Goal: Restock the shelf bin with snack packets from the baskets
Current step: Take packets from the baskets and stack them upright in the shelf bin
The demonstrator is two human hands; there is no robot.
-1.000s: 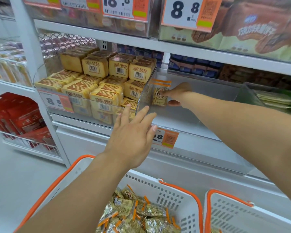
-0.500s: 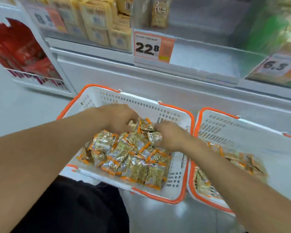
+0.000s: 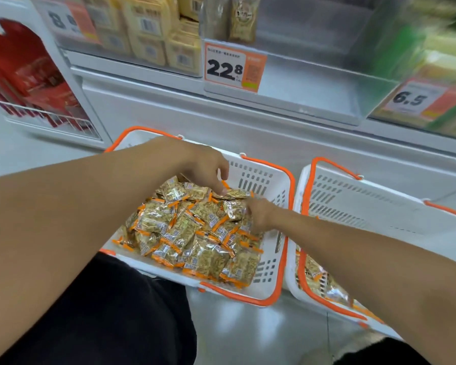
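A white left basket (image 3: 253, 177) with orange handles sits on the floor, heaped with gold-and-orange snack packets (image 3: 195, 233). My left hand (image 3: 208, 167) reaches down over its far side, fingers curled, and pinches a packet (image 3: 233, 194) at the top of the heap. My right hand (image 3: 259, 216) is dug into the heap's right side, with its fingers curled round a packet (image 3: 233, 209) and partly hidden. Above, the clear shelf bin (image 3: 313, 83) with the 22.8 price tag (image 3: 234, 65) holds one upright packet (image 3: 241, 19) at its left wall.
A second white right basket (image 3: 353, 201) stands beside the first, with packets (image 3: 316, 280) low in it. Yellow boxed goods (image 3: 148, 35) fill the bin to the left, and red boxes (image 3: 37, 75) sit on a wire rack. My dark-clothed knee (image 3: 103, 312) is below the left basket.
A second ago my right hand was in the shelf bin at a packet and my left hand was raised. The view dropped, and both hands now work in the left basket's heap.
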